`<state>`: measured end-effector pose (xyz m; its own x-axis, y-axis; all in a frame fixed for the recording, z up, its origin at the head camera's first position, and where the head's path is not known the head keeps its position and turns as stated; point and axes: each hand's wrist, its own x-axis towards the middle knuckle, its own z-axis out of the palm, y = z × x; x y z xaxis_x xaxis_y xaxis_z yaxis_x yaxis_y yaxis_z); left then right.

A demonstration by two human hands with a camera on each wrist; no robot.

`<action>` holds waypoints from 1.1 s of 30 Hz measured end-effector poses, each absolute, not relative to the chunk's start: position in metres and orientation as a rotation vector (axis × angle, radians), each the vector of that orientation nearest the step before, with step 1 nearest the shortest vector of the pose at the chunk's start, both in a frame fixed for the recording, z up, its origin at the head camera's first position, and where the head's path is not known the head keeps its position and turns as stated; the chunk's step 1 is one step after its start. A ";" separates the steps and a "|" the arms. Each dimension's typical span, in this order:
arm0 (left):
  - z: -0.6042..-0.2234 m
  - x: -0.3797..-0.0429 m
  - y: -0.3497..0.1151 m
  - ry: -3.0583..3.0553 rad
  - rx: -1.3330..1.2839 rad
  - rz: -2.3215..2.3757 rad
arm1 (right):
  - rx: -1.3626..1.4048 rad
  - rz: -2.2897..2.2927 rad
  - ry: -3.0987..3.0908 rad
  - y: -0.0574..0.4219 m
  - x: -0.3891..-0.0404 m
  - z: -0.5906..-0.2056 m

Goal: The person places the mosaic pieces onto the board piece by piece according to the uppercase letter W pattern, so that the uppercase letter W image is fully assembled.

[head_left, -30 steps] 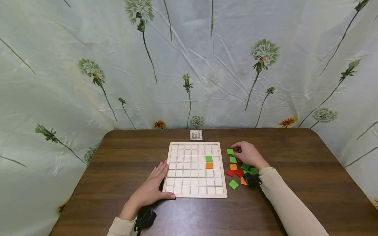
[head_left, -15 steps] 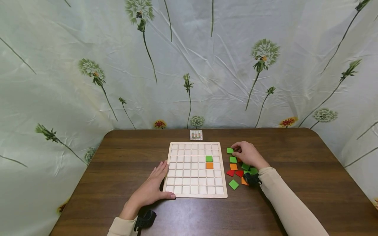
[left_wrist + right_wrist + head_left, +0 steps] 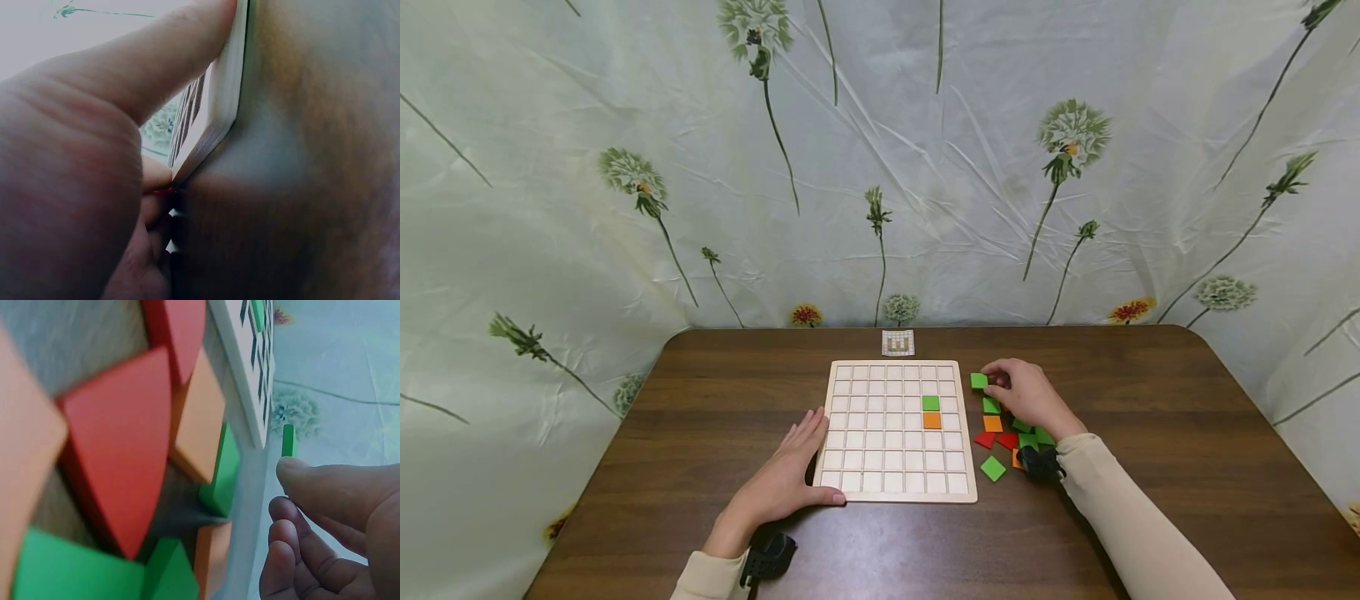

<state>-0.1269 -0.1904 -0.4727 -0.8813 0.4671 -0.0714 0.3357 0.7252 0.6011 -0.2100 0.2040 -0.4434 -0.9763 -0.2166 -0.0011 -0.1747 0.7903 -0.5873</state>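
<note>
- Moved since the earlier frame: the green tile (image 3: 979, 381), slightly nearer the board (image 3: 873, 422), with the right hand (image 3: 1028, 392).
- That tile is just beside the board's far right corner, apart from it.
- Its face looks roughly square, so no long axis stands out; it juts leftward from the fingertips, and the right wrist view shows it edge-on as a narrow strip.
- Right thumb and finger are clamped on its right edge, probably to leave most of the face free.
- Left hand (image 3: 784, 479): fingers straight along the board's left edge, thumb apart at the near edge, likely steadying it.
- Loose pieces, including a red piece (image 3: 985, 440), lie right of the board, seemingly for easy reach.
- Beyond the board sits a printed card (image 3: 898, 342), presumably for viewing.
</note>
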 end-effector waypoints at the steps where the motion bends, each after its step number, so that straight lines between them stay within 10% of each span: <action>1: -0.473 -0.127 -0.190 2.712 0.640 0.881 | -0.329 -0.952 2.911 0.203 -0.209 -0.443; 33: -0.472 -0.127 -0.190 2.705 0.640 0.889 | -0.494 -1.031 2.896 0.175 -0.168 -0.435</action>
